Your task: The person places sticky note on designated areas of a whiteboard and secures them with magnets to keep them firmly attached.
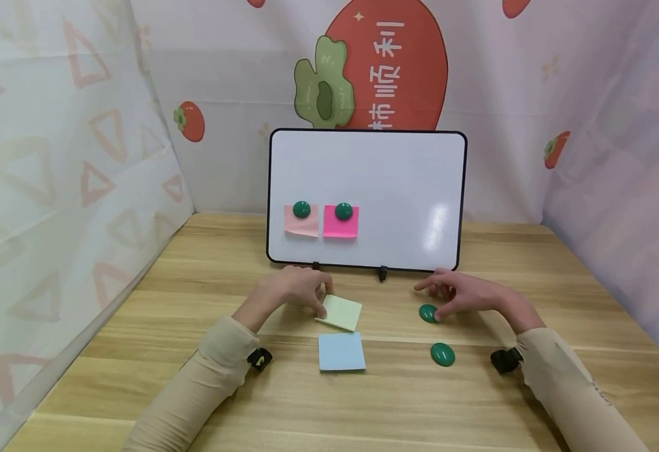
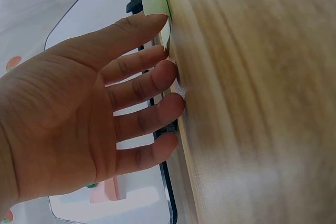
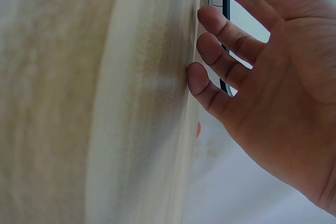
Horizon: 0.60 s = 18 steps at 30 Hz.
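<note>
- Evidently the step in hand is picking up: the left hand is at a pale yellow-green square paper note, and the right hand is at a glossy dark green domed round magnet.
- On the white board with a black rim, a pale pink paper note and a hot pink paper note each sit under a green magnet of the same sort. My guess is that the yellow-green one is meant to join them.
- So the next move, as I judge it, calls for raising that note without creasing it and getting a proper hold on the magnet; its smooth dome could slip.
- The yellow-green note lies on the wood-grained table, its left edge between the left thumb and forefinger, which pinch it; the left wrist view shows that edge bent up. The other left fingers curve loosely, holding nothing. Whether it is one sheet or a thin stack I can't tell.
- Over on the right, the magnet lies by the thumb tip, which seems to touch its edge. The forefinger reaches out beyond it, and the fingers are loose, with no grip closed round it. The right wrist view cuts this contact off.
- Just nearer the person lies a light blue square paper note, and a second loose green magnet sits apart from both hands.
</note>
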### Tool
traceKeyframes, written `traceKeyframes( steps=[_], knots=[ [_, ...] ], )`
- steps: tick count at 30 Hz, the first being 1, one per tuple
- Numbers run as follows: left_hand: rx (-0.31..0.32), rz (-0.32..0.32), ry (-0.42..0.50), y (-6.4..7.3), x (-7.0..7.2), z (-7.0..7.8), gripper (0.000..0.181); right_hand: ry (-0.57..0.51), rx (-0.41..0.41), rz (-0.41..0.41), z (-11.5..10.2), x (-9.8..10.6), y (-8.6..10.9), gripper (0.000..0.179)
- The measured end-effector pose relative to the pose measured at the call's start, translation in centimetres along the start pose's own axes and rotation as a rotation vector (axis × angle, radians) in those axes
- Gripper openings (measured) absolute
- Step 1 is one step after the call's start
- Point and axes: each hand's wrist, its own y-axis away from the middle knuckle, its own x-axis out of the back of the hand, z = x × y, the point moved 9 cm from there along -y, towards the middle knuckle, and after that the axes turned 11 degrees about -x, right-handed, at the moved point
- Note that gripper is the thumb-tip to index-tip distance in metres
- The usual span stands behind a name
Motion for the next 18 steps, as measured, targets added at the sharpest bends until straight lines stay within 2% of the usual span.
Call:
traceKeyframes(
  steps=[7, 12, 18],
  knots=[
    [0.024, -0.014, 0.046, -0.13, -0.33, -0.27, 0.035, 0.025, -0.018, -0.027, 0.38, -0.36, -0.23, 0.058],
    [0.011, -0.027, 0.076, -0.12, -0.53, -0.18, 0.029, 0.047, -0.045, -0.059, 0.72, -0.76, -0.19, 0.057],
    [-0.008, -0.03, 0.088, 0.1, -0.45, 0.12, 0.025, 0.052, 0.002, -0.063, 0.65, -0.78, -0.32, 0.044]
  ],
)
